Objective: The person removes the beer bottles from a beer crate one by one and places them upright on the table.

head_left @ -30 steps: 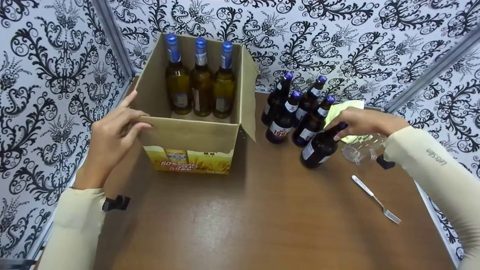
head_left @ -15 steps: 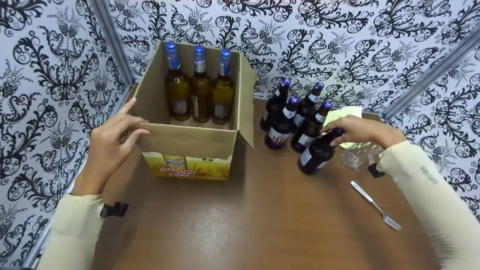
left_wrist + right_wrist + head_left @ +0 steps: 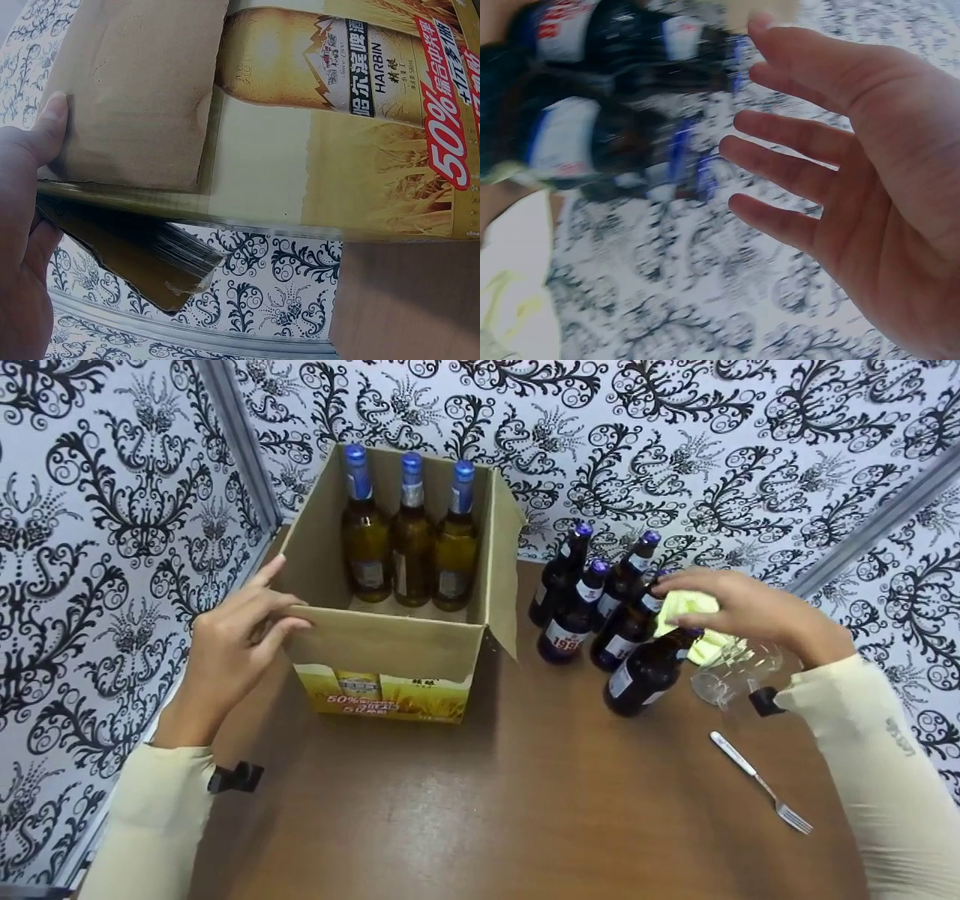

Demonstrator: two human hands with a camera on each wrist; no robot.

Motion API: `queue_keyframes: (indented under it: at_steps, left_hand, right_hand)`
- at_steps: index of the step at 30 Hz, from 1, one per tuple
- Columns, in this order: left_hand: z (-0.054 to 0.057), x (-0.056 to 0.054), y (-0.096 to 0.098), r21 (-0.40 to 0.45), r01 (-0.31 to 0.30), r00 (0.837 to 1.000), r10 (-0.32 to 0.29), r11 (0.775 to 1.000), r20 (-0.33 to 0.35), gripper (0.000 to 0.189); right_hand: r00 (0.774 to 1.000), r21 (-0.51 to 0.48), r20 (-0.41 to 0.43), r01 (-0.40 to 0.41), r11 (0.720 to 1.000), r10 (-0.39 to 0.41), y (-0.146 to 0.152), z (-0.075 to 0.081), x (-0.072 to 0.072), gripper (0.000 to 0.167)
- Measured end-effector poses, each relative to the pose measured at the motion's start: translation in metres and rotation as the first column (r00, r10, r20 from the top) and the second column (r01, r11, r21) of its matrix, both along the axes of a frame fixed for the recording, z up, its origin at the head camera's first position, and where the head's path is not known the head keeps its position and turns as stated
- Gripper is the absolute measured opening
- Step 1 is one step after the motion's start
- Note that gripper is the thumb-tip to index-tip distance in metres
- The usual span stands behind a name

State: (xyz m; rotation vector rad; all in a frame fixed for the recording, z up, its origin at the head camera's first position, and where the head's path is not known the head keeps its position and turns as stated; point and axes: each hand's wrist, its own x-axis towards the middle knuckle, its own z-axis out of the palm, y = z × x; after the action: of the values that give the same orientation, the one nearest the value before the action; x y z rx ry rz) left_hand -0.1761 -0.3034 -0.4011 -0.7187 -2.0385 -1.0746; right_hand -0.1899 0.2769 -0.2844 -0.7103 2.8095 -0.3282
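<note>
At the near left corner of a cardboard box (image 3: 386, 649), my left hand (image 3: 244, 637) grips the top edge. In the left wrist view its thumb presses the outer flap of the box (image 3: 262, 161). Three green-brown bottles (image 3: 365, 547) with blue foil necks stand upright inside. My right hand (image 3: 757, 607) is spread just above the nearest dark beer bottle (image 3: 637, 679), holding nothing. The right wrist view shows that hand (image 3: 885, 165) with fingers apart, beside blurred bottles (image 3: 562, 142). Several dark bottles (image 3: 566, 634) with purple caps stand grouped right of the box.
Behind the right hand lies a yellow-green cloth (image 3: 705, 651), next to a clear glass mug (image 3: 731, 675). A fork (image 3: 754, 772) lies nearer on the brown table (image 3: 570, 817). One side flap (image 3: 508, 577) of the box sticks out to the right. Patterned walls (image 3: 675, 450) enclose the table.
My right hand has let go of the nearest dark bottle's neck and risen off it, fingers spreading. The left hand keeps its grip on the box. The head view has shifted slightly.
</note>
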Motion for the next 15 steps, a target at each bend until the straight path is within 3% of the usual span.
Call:
queue_keyframes:
  at_steps: [4,9,15]
  left_hand:
    - [0.000,0.002,-0.002,0.012,-0.012,1.000,0.012,1.000,-0.017,0.018]
    - [0.001,-0.002,-0.001,0.001,-0.022,0.999,0.022,1.000,-0.029,0.016]
    - [-0.003,-0.002,0.002,-0.028,-0.030,0.999,0.029,0.999,-0.022,0.013]
  right_hand:
    - [0.996,0.032,-0.026,-0.088,0.996,0.089,-0.024,0.024,-0.015,0.052]
    - [0.989,0.122,-0.014,-0.143,0.982,0.145,-0.062,0.051,-0.039,0.057]
    - [0.975,0.138,-0.005,-0.221,0.965,0.224,-0.115,0.068,-0.070,0.061]
